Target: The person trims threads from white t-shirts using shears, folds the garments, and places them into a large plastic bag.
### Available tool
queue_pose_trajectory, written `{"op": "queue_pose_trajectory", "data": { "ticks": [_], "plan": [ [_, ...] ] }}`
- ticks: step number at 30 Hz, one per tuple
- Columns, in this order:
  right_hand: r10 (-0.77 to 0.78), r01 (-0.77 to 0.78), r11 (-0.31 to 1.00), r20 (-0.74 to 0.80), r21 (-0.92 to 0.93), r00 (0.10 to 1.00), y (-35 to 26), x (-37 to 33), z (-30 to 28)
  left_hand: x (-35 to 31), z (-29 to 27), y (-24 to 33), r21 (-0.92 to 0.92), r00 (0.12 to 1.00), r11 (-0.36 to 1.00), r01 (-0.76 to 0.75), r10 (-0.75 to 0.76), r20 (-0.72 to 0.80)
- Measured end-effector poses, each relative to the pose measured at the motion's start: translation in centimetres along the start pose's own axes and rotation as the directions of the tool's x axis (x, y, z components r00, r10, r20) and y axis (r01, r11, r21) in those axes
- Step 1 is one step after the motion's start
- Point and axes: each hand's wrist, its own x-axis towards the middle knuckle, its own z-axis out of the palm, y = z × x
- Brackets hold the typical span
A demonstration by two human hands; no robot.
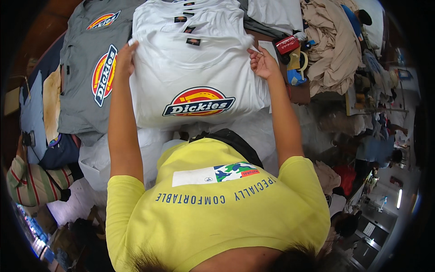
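A white T-shirt (158, 97) with a red, yellow and dark blue printed emblem on its front lies on top of a stack, its neck pointing away from me. A small black label shows inside the collar. My left hand (125, 60) grips the shirt's left shoulder edge, fingers bent around the cloth. At the opposite shoulder, my right hand (263, 63) pinches a bit of white fabric between thumb and fingers. Behind this shirt, more white shirts (156, 20) overlap in a row, their dark neck labels showing.
Grey T-shirts (79, 84) with similar emblems lie at left. To the right sit a red and black object (287, 44), a roll of tape (303, 60) and heaped beige cloth (333, 50). Clear plastic (97, 158) hangs by my lap. A person in a striped shirt (34, 183) is at far left.
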Motion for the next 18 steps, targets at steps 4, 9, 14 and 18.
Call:
{"op": "queue_pose_trajectory", "data": {
  "ticks": [4,9,14,18],
  "plan": [
    [-0.324,0.251,0.927,-0.259,-0.279,0.910,1.9,-1.1,1.8,0.5,1.8,-0.5,0.692,0.915,0.719,-0.068,0.321,-0.243],
    [-0.470,0.292,0.759,-0.179,-0.581,0.864,4.4,-4.5,2.7,-0.6,9.2,-1.8,0.690,0.732,0.500,-0.524,0.679,0.064],
    [-0.650,0.233,0.431,-0.121,-0.872,0.751,9.2,-8.7,-1.2,-0.7,18.9,-4.9,0.341,0.784,0.926,-0.165,-0.086,0.614],
    [-0.727,0.176,0.190,-0.019,-0.966,0.686,12.1,-11.9,-3.2,0.0,24.3,-4.6,0.289,0.778,0.946,0.148,-0.292,0.557]
  ]
}}
